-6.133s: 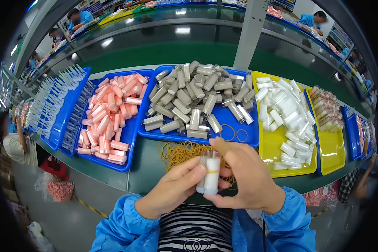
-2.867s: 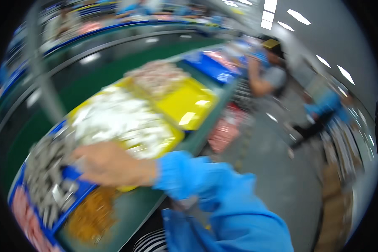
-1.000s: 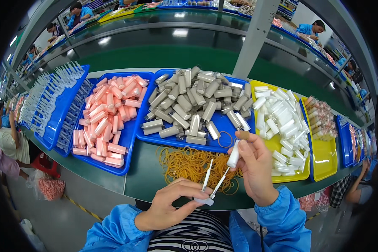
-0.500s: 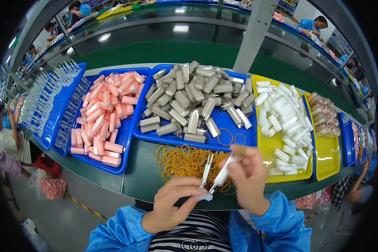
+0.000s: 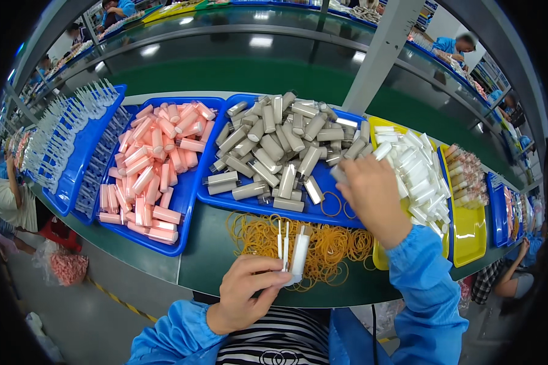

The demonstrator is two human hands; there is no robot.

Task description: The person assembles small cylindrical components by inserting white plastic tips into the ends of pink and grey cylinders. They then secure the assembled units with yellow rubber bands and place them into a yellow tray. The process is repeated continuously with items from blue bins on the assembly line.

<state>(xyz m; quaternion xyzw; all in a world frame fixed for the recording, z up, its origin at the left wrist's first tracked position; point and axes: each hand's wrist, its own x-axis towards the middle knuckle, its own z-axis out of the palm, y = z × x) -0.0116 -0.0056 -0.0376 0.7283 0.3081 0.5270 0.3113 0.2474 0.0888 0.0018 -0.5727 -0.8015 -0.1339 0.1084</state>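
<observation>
Holder (image 5: 295, 280) with white stems (image 5: 286, 244) is being pinched low in my left hand (image 5: 246, 289), so leaving them clear, short of the rubber-band pile (image 5: 333, 244); beyond it, my right hand (image 5: 371, 190) is touching a grey tube (image 5: 340, 175), grip unclear.

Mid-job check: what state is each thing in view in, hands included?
Left hand: closed on the white piece
White piece: upright, two thin stems showing
Right hand: at the grey tubes, grip unclear
Grey tubes: heaped loose
Pink tubes: heaped loose
White tubes: loose, partly hidden
Rubber bands: loose, tangled
</observation>
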